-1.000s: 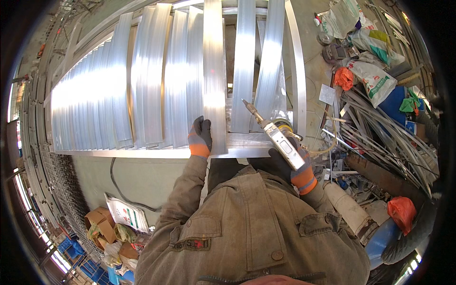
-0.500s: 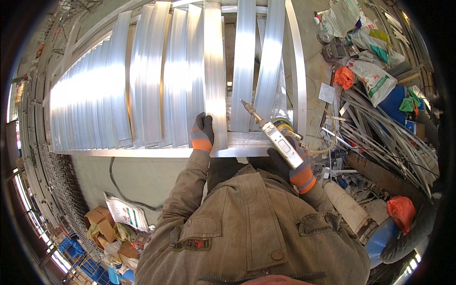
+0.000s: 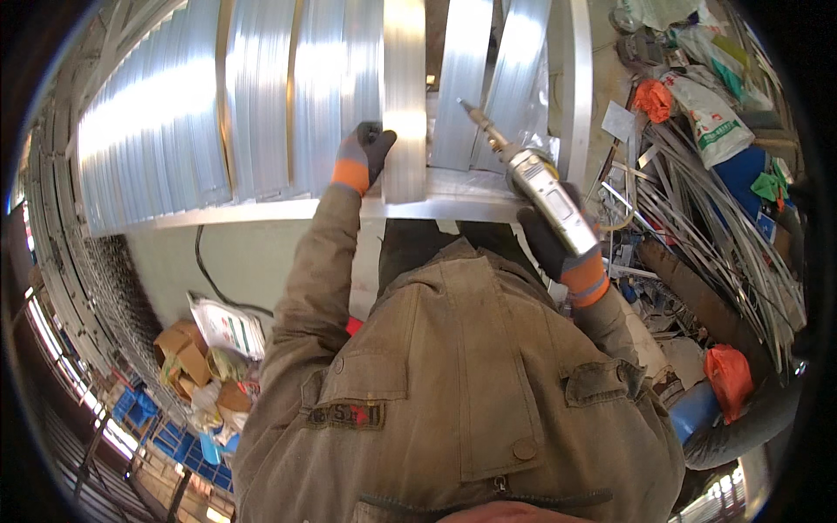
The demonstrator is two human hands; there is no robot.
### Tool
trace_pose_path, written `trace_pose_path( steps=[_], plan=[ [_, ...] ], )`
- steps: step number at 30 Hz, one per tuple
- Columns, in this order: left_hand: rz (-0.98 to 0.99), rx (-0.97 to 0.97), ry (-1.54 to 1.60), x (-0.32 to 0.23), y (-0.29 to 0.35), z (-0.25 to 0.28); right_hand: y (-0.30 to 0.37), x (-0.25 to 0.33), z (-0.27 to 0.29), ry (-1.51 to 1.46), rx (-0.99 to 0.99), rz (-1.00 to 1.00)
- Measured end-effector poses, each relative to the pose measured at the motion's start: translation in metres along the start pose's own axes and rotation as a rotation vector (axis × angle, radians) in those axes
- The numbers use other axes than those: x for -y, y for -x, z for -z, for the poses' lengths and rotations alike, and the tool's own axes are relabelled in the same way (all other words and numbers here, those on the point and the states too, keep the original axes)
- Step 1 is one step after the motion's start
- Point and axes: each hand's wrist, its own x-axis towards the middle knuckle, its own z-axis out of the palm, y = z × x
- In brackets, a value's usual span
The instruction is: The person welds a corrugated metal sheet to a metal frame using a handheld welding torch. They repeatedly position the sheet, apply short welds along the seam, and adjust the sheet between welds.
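My left hand [image 3: 364,155], in a dark glove with an orange cuff, is closed beside the lower end of a shiny aluminium strip [image 3: 404,105]. Its fingers are curled; whether they grip the strip's edge or some small piece is unclear. My right hand [image 3: 547,244], gloved the same way, is wrapped round a silver straight power screwdriver [image 3: 542,187]. The tool's narrow bit points up and left, above two bluish metal strips [image 3: 463,87]. More ribbed strips [image 3: 261,113] lie side by side to the left, across a metal frame [image 3: 288,212].
At right, offcut metal lengths [image 3: 697,227] lie heaped near white sacks [image 3: 708,118] and an orange bag [image 3: 652,100]. A red bag [image 3: 729,379] sits lower right. A black cable [image 3: 209,275] runs along the floor at left, near a cardboard box [image 3: 183,349].
The strips and frame sit lower-cropped and higher in view as my view shifts. My left hand has curled more tightly beside the strip. The power screwdriver stays in my right hand, slightly farther right.
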Motion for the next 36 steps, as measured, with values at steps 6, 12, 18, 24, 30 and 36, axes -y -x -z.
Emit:
trace_pose_path(
  steps=[6, 12, 18, 24, 30, 36],
  plan=[
    [0.062, 0.191, -0.054, -0.021, -0.019, 0.01, -0.013, 0.0, 0.001, 0.223, 0.038, 0.225],
    [0.265, 0.208, -0.228, -0.011, -0.046, 0.017, -0.008, -0.008, -0.011, 0.055, 0.029, 0.106],
    [0.241, 0.166, -0.561, 0.003, -0.068, 0.022, -0.003, -0.024, -0.015, -0.106, 0.048, -0.064],
    [0.307, 0.268, -0.48, 0.001, -0.071, 0.026, -0.018, -0.032, 0.053, 0.184, 0.285, 0.178],
    [0.176, 0.19, -0.497, 0.018, -0.069, 0.025, -0.05, -0.003, 0.104, -0.14, 0.292, -0.407],
    [0.107, 0.191, -0.519, 0.02, -0.069, 0.027, -0.132, 0.013, 0.07, 0.012, 0.574, -0.006]
  ],
)
